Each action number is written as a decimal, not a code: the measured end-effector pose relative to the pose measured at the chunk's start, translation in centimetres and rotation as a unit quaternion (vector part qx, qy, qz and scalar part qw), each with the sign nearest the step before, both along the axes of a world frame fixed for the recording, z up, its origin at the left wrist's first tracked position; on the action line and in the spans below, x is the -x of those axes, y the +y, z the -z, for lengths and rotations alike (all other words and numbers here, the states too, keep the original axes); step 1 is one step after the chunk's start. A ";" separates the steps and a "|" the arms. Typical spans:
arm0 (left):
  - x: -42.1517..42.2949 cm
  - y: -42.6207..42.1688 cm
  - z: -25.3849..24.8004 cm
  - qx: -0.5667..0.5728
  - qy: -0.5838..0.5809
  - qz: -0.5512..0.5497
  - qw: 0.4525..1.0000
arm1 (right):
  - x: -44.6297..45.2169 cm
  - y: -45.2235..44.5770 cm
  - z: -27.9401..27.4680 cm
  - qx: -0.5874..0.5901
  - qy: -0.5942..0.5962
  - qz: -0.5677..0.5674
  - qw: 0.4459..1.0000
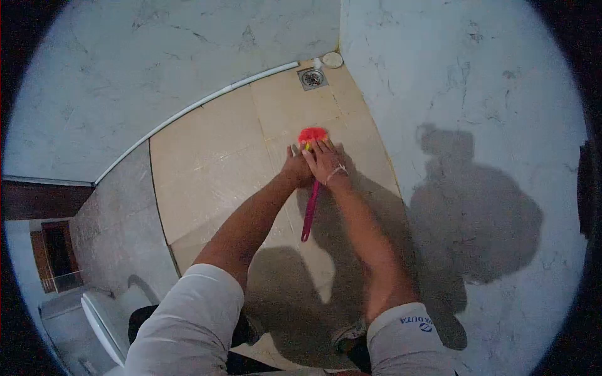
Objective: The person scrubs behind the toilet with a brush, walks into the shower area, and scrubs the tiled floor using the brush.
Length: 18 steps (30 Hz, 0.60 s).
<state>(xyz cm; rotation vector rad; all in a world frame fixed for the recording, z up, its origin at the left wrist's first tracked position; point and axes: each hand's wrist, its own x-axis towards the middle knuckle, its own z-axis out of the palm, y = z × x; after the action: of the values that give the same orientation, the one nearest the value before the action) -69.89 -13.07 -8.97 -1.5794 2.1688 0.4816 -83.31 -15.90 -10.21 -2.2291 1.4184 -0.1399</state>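
Observation:
A scrubbing brush with red bristles (313, 135) and a long magenta handle (310, 216) is on the beige tiled floor in the middle of the view. My left hand (297, 170) is closed around the brush near its head. Over the top of the head lies my right hand (326, 164), fingers pressed down on it, with a thin white band at the wrist. The handle comes out beneath both hands and points back toward my feet. My fingers hide part of the brush head, where a bit of yellow shows.
Ahead is a square floor drain (312, 78), with a round pale object (332, 60) in the corner beside it. A white pipe (207, 97) runs along the left wall's foot. Marbled wall (495, 94) rises at right. A white curved fixture (103, 326) stands lower left.

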 end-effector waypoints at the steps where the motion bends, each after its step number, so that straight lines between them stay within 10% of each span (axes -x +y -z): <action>1: 0.4 1.3 0.8 0.030 0.025 0.012 0.999 | 0.9 1.5 1.5 0.033 -0.042 0.001 0.999; 5: 4.0 6.6 1.0 0.025 0.091 0.027 0.995 | 5.2 8.2 2.0 0.086 -0.174 0.037 0.980; 18: 6.1 6.1 1.9 0.036 0.093 0.099 0.990 | 7.0 7.5 -0.6 0.084 0.060 0.025 0.994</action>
<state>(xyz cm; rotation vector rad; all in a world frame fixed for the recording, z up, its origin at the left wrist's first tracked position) -76.00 -7.02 -10.89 -1.3829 2.4778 0.5105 -90.27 -8.41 -9.57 -2.3733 1.5778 -0.1495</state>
